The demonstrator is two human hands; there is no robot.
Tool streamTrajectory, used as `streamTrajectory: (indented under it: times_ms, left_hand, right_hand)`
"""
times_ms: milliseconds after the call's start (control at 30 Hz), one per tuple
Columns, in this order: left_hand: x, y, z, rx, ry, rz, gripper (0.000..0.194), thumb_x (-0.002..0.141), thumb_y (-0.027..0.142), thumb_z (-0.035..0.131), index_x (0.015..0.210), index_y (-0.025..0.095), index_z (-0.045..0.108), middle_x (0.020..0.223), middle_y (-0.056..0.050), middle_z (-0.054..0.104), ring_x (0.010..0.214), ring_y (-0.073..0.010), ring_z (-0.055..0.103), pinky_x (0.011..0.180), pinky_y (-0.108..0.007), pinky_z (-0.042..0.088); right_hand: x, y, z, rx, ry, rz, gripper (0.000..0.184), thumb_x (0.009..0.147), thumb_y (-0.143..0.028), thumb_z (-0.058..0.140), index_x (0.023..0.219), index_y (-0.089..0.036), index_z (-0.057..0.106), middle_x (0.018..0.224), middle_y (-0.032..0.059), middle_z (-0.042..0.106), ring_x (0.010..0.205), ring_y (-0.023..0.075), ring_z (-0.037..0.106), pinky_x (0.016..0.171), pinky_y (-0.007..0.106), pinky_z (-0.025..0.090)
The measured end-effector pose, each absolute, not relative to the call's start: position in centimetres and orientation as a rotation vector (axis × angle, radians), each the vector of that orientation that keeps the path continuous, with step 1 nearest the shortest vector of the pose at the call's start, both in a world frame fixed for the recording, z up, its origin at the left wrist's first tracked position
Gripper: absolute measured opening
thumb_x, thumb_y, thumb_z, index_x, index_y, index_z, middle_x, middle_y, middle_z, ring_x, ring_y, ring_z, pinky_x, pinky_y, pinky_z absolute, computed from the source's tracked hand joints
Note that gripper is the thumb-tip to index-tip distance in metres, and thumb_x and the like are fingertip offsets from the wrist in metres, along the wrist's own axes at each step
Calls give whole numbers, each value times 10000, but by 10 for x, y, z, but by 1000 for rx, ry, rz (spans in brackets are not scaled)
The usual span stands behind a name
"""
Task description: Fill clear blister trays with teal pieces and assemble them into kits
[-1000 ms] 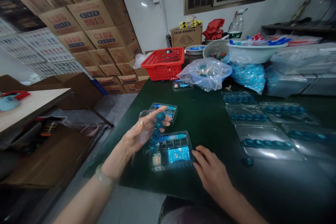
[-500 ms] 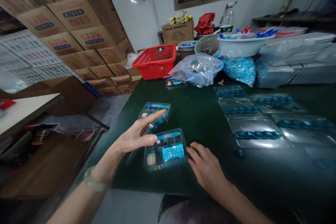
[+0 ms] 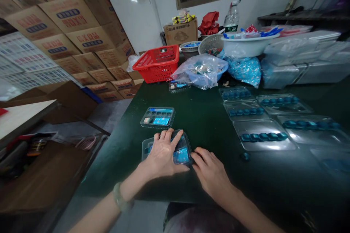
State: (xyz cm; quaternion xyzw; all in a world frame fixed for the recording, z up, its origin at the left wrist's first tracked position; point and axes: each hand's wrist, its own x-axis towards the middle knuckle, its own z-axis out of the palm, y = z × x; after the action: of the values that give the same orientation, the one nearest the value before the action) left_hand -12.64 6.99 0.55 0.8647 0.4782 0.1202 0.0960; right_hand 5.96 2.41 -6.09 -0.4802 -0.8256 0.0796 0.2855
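My left hand (image 3: 161,153) lies spread over a clear plastic case (image 3: 181,142), its palm on the lid and its thumb by the near edge. Inside the case, partly hidden by this hand, a blue patterned piece (image 3: 181,156) shows. At the case's right edge, the bent fingers of my right hand (image 3: 210,171) hold its rim. Just beyond them sits a second clear case (image 3: 158,117); it contains a blue pen (image 3: 161,110), a small pale block (image 3: 147,120) and a blue patterned piece (image 3: 161,121).
On the right of the green table (image 3: 207,116) lie several clear trays (image 3: 262,145) with rows of dark blue pieces. One loose blue piece (image 3: 245,156) rests nearby. At the back stand a red basket (image 3: 158,67), a bagged blue bowl (image 3: 205,71) and a white basin (image 3: 246,48). Cartons (image 3: 68,14) are stacked left.
My left hand has come down from above the case and moved right, bringing the lid over onto it. My right hand stays at the case's right edge. The view has shifted slightly.
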Motion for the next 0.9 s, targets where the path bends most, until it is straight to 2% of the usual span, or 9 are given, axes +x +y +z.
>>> streamTrajectory:
  times_ms: [233,333,433,533,667,767,900]
  left_hand:
    - [-110,61,11,2643,1592,87,1034,472,667,602,1321,154,309,1256,-231,372,1114,-410,330,861,-545,243]
    - [-106,59,6,2631,1648,-26,1083,464,715,560,1341,155,261,1306,-239,325,1158,-419,294,882,-566,223]
    - [-104,58,1,2632,1665,-105,1067,525,732,496,1364,150,188,1358,-249,253,1213,-439,215,896,-604,180]
    - [-113,57,-1,2671,1620,-148,979,604,700,454,1371,167,163,1358,-237,267,1223,-428,219,902,-602,184]
    - [-158,53,-5,2723,1644,-101,893,647,623,484,1372,217,158,1340,-203,314,1198,-389,298,896,-554,244]
    - [-204,57,-10,2713,1754,-7,875,649,603,504,1372,278,133,1306,-187,369,1151,-402,356,836,-559,297]
    - [-235,83,-2,2644,1768,280,758,659,591,501,1304,504,112,1335,5,367,1194,-390,308,822,-587,305]
  right_hand:
    - [61,25,-59,-1293,-2181,251,226,826,-148,429,1021,-159,542,1073,88,526,880,211,511,766,350,423]
    - [62,25,-60,-1318,-2121,236,244,829,-132,405,1034,-149,535,1082,100,521,929,220,505,790,356,415]
    - [63,25,-62,-1330,-2074,245,286,825,-107,388,1079,-150,512,1099,101,508,960,213,496,806,349,410]
    - [62,24,-62,-1327,-2060,249,280,826,-114,399,1077,-159,515,1092,93,510,948,204,502,803,345,411]
    - [72,20,-52,-1331,-2023,167,264,833,-120,415,1065,-173,529,1051,83,531,925,188,516,800,335,401]
    - [99,22,-37,-1420,-1915,-5,238,838,-133,432,1037,-179,554,978,74,556,879,178,526,786,330,392]
    - [158,26,-21,-1652,-1786,-249,212,841,-172,445,999,-170,587,961,83,561,892,199,514,779,338,380]
